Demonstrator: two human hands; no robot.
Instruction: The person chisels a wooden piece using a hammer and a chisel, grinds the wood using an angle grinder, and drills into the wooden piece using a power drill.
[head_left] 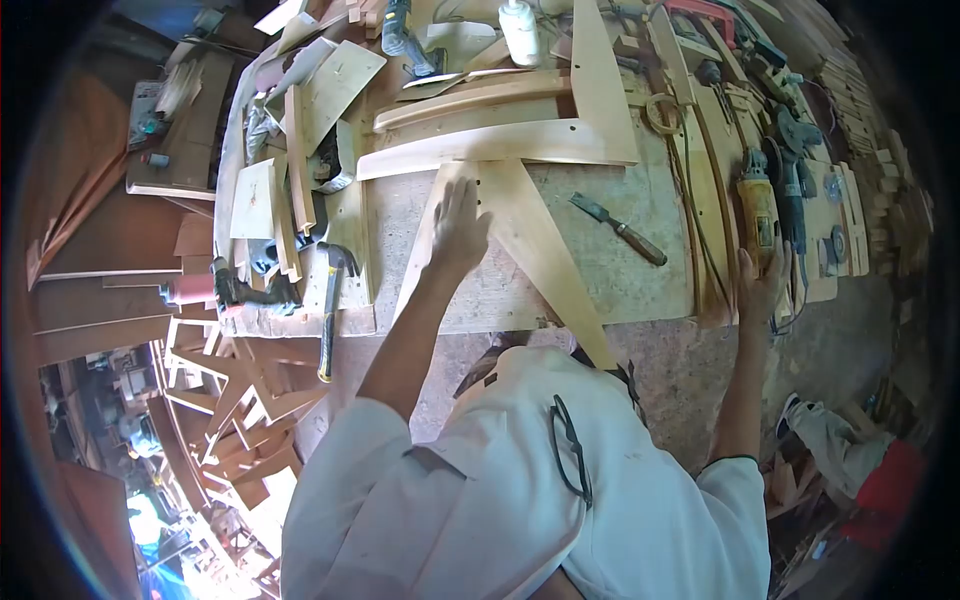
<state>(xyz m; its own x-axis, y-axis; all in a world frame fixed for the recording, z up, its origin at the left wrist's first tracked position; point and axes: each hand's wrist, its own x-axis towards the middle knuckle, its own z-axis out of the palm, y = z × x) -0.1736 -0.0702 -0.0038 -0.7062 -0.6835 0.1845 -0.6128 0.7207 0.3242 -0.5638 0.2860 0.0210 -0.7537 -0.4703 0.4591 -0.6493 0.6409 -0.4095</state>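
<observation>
My left hand (461,228) lies flat, fingers spread, on the left leg of a V-shaped wooden piece (535,230) whose right leg reaches past the bench's front edge. Beyond it rests a curved wooden piece (500,143), joined or laid against a tapered board (600,85). My right hand (762,285) is at the yellow grinder (759,205) on the right, palm near its lower end; whether it grips the tool is unclear. Between the hands, a chisel (620,229) with a wooden handle lies on the bench.
A hammer (333,300) overhangs the bench's front left edge, near a cordless tool (255,290). A white bottle (519,32) and a blue tool (402,40) stand at the back. Cables and a blue grinder (792,190) lie right. Another person's leg (835,445) shows lower right.
</observation>
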